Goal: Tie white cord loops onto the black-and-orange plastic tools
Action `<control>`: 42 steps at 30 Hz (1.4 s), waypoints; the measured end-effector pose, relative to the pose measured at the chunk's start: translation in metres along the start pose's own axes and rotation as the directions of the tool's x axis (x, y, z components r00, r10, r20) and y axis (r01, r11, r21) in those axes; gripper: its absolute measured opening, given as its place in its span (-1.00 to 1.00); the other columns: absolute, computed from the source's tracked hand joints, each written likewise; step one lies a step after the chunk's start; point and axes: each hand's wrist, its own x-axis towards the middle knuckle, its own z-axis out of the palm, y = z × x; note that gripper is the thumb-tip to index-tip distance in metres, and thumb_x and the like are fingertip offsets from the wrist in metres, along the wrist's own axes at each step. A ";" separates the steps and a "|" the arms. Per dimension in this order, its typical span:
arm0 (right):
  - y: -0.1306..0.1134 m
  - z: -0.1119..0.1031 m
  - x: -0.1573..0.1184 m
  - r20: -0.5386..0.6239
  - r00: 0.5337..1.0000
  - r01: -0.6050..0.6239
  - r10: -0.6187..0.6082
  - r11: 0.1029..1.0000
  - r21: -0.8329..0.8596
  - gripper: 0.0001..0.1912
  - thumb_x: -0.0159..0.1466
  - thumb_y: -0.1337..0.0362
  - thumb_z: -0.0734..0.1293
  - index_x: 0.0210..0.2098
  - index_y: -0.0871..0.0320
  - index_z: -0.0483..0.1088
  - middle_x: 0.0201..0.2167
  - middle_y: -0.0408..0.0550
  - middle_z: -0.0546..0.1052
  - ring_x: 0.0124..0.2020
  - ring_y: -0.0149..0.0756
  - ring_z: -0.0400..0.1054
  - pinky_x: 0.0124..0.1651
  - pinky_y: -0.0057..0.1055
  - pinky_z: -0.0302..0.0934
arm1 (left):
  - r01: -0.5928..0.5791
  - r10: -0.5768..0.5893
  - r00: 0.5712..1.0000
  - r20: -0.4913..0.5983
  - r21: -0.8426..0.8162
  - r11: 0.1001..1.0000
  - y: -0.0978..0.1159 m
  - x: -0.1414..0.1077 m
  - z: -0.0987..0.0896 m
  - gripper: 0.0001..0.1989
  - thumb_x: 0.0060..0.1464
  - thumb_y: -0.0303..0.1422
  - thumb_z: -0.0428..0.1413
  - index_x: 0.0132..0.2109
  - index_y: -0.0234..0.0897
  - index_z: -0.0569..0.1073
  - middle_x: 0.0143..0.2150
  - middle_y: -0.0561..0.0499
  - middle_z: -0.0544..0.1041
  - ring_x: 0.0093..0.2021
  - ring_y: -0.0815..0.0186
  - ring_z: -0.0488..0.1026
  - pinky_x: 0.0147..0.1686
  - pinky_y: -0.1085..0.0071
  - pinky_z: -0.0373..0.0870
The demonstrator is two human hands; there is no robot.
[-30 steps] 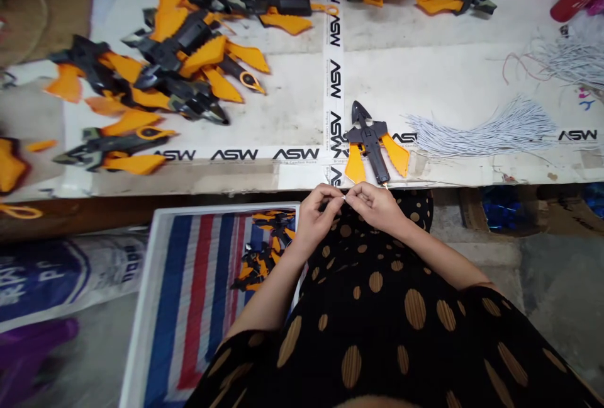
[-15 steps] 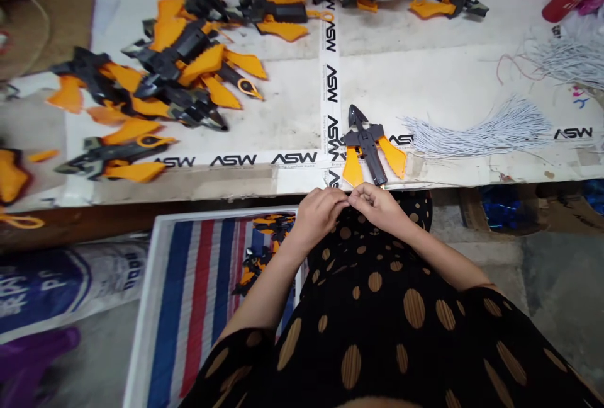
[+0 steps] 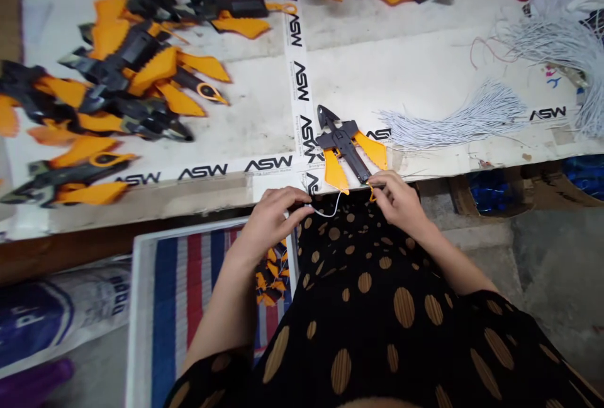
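Note:
At the table's front edge lies a dark grey and orange plastic toy (image 3: 348, 150), shaped like a small winged craft, its pointed nose toward the far side. My left hand (image 3: 276, 219) is closed in a pinch on a thin white string (image 3: 331, 215), which curves up toward the toy's near orange wing. Just right of the toy's tail, the fingers of my right hand (image 3: 400, 201) are pinched on a small orange loop (image 3: 372, 194). Whether the string passes through the loop is too small to tell.
Several similar toys (image 3: 113, 68) are heaped on the left of the table, more along the back. A bundle of white strings (image 3: 457, 121) lies right of the toy, with another pile (image 3: 547, 43) behind it. Below the left forearm, a white-framed striped sheet (image 3: 193, 269) holds more toys.
My hands, together before, are now apart, the left one moved left with the white string showing between them. The toy has turned slightly. The whole view has shifted to the right.

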 end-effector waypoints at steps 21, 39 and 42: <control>0.024 -0.038 -0.019 -0.330 0.943 -0.058 -0.039 0.959 -0.277 -0.82 0.44 0.26 0.26 -0.16 0.08 0.53 -0.18 0.04 0.62 -0.10 -0.17 0.48 0.00 -0.22 0.35 | -0.075 0.072 0.996 0.045 0.071 0.995 0.031 0.073 0.047 -0.68 0.40 -0.14 -0.02 0.15 -0.11 0.45 0.38 -0.09 0.37 0.47 0.04 0.13 0.44 -0.18 -0.27; -0.004 0.046 -0.015 0.052 0.880 0.471 -0.472 0.851 -0.234 -0.77 0.48 0.24 0.22 -0.01 0.12 0.48 -0.07 -0.02 0.59 -0.12 -0.32 0.46 -0.09 -0.37 0.36 | 0.064 -0.075 0.997 0.035 0.248 0.967 0.062 0.099 0.046 -0.82 0.29 -0.39 0.06 -0.17 -0.20 0.59 -0.22 -0.05 0.62 -0.11 0.08 0.49 0.02 0.08 0.24; 0.001 0.040 -0.020 0.067 0.894 0.446 -0.442 0.872 -0.201 -0.73 0.48 0.25 0.21 0.10 0.10 0.42 0.07 0.03 0.54 0.01 -0.31 0.47 -0.05 -0.38 0.42 | 0.011 -0.018 1.000 0.018 0.343 0.939 0.060 0.100 0.046 -0.82 0.30 -0.40 0.04 -0.16 -0.21 0.56 -0.22 -0.06 0.59 -0.11 0.06 0.47 -0.01 0.08 0.21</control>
